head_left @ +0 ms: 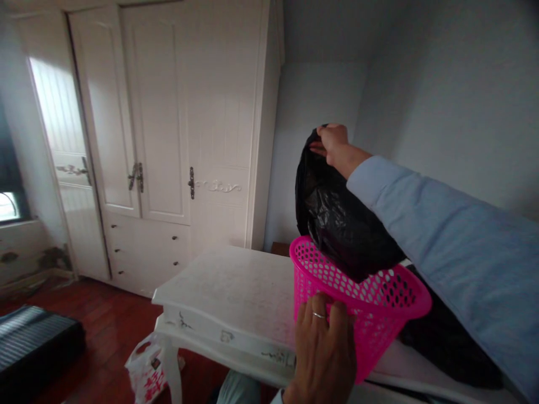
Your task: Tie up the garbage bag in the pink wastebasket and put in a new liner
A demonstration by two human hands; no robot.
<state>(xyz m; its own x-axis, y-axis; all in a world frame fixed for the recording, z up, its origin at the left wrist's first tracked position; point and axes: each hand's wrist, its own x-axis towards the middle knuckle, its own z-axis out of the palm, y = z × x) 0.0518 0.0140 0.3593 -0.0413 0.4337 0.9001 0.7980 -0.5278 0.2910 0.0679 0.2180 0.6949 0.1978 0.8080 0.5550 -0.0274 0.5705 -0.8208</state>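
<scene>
A pink perforated plastic basket (381,300) stands on the white table, its mouth facing up. My left hand (324,348), with a ring on one finger, is closed on the near side of its rim. Above the basket, my right hand (334,143) pinches the upper edge of a black plastic bag (341,219). The bag hangs from those fingers, and its lower end reaches down over the basket's mouth. Behind my right sleeve lies more black plastic (450,342) on the table, partly hidden by the basket and the arm.
The white table (236,280) has a carved front edge. Beyond it stands a tall cream wardrobe (219,129) with doors and drawers. A white plastic bag with red print (147,370) rests by the table leg. A dark ribbed case (36,348) is on the red wooden floor.
</scene>
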